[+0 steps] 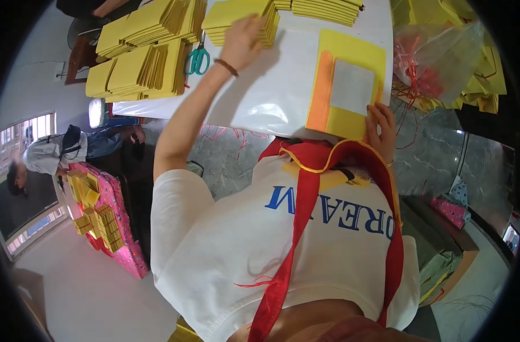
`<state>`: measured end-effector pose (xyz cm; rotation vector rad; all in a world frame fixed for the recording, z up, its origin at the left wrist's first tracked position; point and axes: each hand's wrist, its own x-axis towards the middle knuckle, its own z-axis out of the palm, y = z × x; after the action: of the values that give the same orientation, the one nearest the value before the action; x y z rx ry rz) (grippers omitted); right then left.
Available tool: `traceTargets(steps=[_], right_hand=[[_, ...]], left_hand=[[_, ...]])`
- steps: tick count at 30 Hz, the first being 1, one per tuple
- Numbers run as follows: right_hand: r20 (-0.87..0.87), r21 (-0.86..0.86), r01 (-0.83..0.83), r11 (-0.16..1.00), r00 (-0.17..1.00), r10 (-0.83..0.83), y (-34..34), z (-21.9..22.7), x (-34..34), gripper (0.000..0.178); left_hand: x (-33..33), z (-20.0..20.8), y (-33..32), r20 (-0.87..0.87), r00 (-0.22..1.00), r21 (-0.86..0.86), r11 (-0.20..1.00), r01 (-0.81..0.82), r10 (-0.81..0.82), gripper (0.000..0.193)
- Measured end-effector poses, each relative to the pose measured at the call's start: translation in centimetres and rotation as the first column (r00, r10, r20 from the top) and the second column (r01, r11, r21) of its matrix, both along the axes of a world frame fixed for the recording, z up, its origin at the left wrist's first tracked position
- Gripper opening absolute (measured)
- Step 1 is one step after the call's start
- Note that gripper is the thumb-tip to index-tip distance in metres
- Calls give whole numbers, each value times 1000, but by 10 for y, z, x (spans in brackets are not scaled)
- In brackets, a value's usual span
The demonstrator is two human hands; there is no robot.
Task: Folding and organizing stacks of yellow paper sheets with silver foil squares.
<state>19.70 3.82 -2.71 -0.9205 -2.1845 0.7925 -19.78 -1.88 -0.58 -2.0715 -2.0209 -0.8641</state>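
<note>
My left hand (244,41) reaches across the white table to a stack of folded yellow paper (228,14). Its fingers are blurred over the edge of that stack, so their grip cannot be made out. My right hand (381,126) rests at the near right corner of a yellow sheet (351,45), fingers loosely bent and apart. On that sheet lie an orange strip (322,91) and a grey-white rectangular piece (352,85). Teal-handled scissors (197,60) lie beside my left forearm.
More stacks of folded yellow paper (137,71) fill the table's left side. At the right are a clear plastic bag (442,60) with red strings and yellow paper. Farther left, another person (71,149) is near a pink-covered table (131,251) bearing yellow bundles.
</note>
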Motion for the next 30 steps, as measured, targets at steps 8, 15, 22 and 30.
traceTargets(steps=[8, 15, 22, 30], right_hand=[[-3, 5, -33, 999, 999, 33, 7, 4, -2, 26], [-263, -439, -73, 895, 964, -50, 17, -11, 9, 29], [-362, -606, -151, 781, 927, -101, 22, -14, 13, 34], [-328, -591, -138, 794, 941, -80, 23, -14, 12, 36]], left_hand=[[149, 17, -47, 60, 883, -190, 863, 468, -466, 45], [153, 17, -48, -11, 850, -244, 826, 509, -527, 45], [163, 22, -49, -17, 853, -185, 840, 511, -522, 26], [168, 19, -42, 84, 831, -115, 823, 557, -551, 8]])
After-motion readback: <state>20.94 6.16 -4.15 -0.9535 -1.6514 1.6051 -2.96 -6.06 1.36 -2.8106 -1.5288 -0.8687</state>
